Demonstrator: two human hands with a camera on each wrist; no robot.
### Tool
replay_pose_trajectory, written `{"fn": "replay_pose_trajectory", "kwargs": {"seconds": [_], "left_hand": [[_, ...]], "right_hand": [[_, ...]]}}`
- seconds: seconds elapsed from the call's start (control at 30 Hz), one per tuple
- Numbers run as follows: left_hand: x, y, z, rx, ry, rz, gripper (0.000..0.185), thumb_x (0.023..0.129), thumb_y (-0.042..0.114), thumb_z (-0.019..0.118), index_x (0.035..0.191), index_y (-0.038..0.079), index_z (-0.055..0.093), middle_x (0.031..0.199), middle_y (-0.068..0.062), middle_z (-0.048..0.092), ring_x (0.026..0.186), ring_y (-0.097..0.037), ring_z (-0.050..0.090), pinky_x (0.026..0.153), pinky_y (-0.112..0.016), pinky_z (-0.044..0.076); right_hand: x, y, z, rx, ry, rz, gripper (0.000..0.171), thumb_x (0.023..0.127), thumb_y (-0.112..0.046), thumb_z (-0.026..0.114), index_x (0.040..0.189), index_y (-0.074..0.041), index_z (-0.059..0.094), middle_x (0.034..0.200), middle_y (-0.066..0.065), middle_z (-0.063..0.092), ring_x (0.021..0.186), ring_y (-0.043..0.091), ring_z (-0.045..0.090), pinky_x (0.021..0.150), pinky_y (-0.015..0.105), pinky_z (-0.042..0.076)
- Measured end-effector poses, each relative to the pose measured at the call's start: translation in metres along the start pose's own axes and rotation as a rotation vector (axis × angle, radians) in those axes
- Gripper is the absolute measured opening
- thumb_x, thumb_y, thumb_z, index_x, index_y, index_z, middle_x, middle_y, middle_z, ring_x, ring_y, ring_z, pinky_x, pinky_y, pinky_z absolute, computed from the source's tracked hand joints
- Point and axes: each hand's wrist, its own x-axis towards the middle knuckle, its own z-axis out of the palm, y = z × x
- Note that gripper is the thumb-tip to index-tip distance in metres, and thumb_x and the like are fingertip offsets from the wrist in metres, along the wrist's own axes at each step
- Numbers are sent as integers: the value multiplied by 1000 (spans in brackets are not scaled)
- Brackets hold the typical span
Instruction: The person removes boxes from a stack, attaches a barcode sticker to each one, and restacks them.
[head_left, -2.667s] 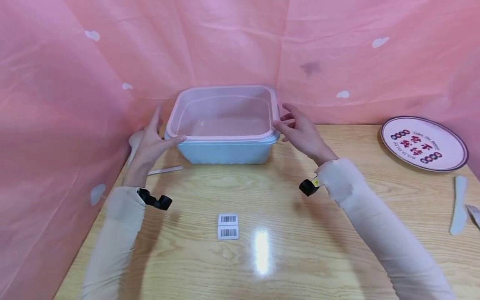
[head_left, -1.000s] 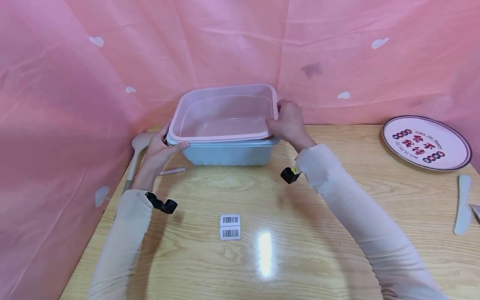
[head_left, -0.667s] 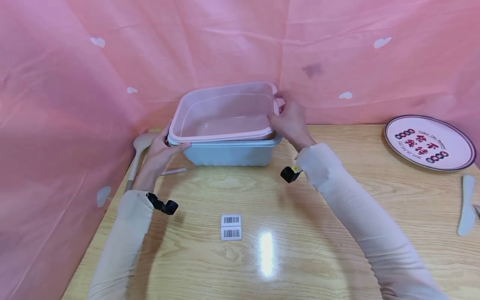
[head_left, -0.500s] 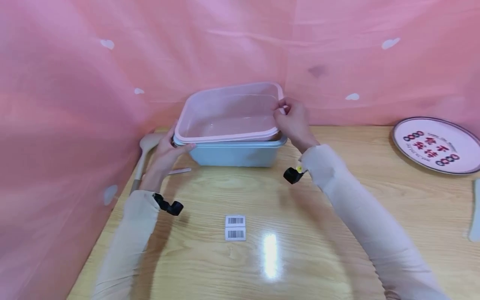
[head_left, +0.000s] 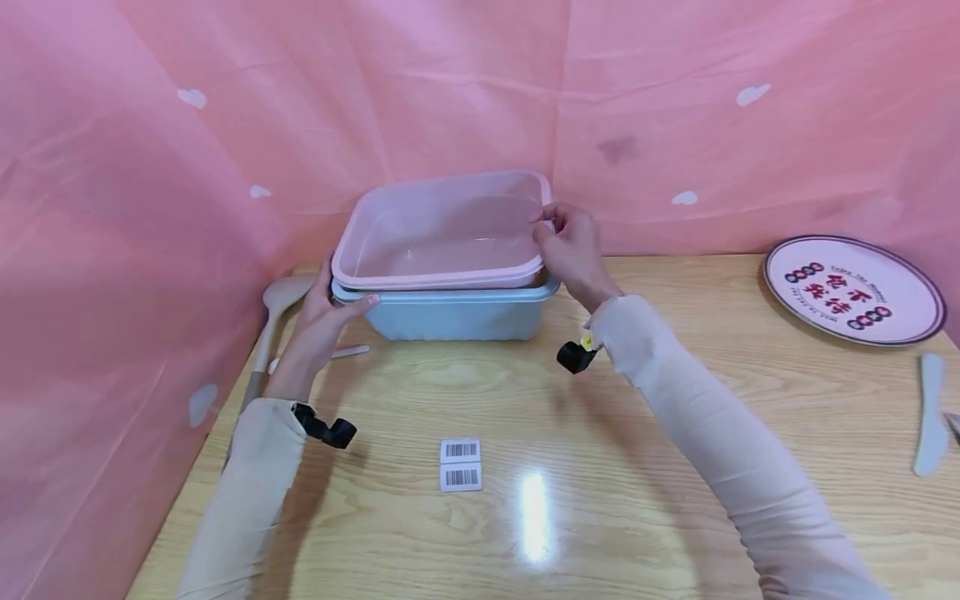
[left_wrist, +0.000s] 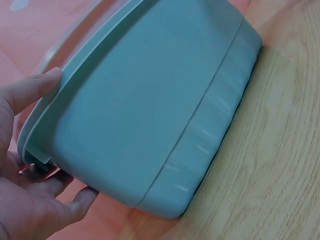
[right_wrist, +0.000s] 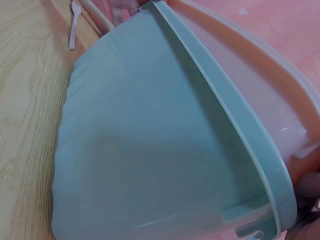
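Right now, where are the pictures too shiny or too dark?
Head view: white glare on the table, right of the barcode card, and soft shadows beside both sleeves; left wrist view: dimmer overall, bluish tint on the blue tub; right wrist view: also dim, small glints on the pink tub, right grip dark and cut off.

Left sleeve (head_left: 238, 500): long, pale cream cloth, creases, ends in a rumpled cuff (head_left: 264, 421); right sleeve (head_left: 705, 425): matches it in colour and wrinkles. Left wrist camera (head_left: 340, 434): black, has a blocky end; right wrist camera (head_left: 576, 357): also black, adjoins a small yellow patch (head_left: 587, 342)
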Motion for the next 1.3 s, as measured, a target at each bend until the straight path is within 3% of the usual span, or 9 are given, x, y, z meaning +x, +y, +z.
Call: {"fn": "replay_pose_trajectory", "kwargs": {"seconds": [0.17,0.27,0.43,0.6,0.8,0.97,1.3], "left_hand": [[1,1,3,-19,-43,53,83,87,3,69,152,24,22,156,-10,28,143,-20,30,117,-37,29],[0,2,3,1,-47,48,85,88,5,68,153,28,19,159,-4,25,145,-18,26,119,-41,25],[2,6,4,15,-14,4,91,88,9,67,154,33,10,162,2,15,148,-16,17,122,-44,15],[6,10,5,39,19,-21,89,87,12,68,154,32,13,161,2,18,146,-17,20,121,-43,17],[4,11,6,59,18,-23,86,88,13,68,153,34,16,160,2,20,145,-19,22,120,-47,18],[3,9,9,13,42,-59,85,88,12,65,153,36,16,158,-2,25,142,-23,28,116,-49,25],[5,9,15,-19,79,-104,85,88,12,62,154,34,14,157,-9,24,142,-27,27,115,-51,27]], "right_hand": [[-1,-8,-5,63,40,1,25,90,-4,48,107,1,65,72,1,44,58,10,37,47,19,28],[-1,-17,-9,95,45,-6,26,91,-5,47,109,1,64,73,2,44,57,10,38,46,18,30],[-1,-30,-18,183,41,12,25,92,-6,46,110,2,62,76,3,45,52,11,40,42,18,39],[-1,-40,-28,253,65,29,22,93,-5,47,108,-1,63,77,4,47,50,12,42,43,19,44],[-3,-54,-41,339,73,24,19,92,-2,48,100,-5,64,77,4,46,50,13,41,41,18,43],[-7,-60,-55,419,86,28,18,90,1,48,94,-6,65,75,4,47,47,12,45,41,19,47],[-15,-60,-90,609,96,31,18,86,9,50,92,1,65,69,5,57,45,14,56,34,20,42]]}}
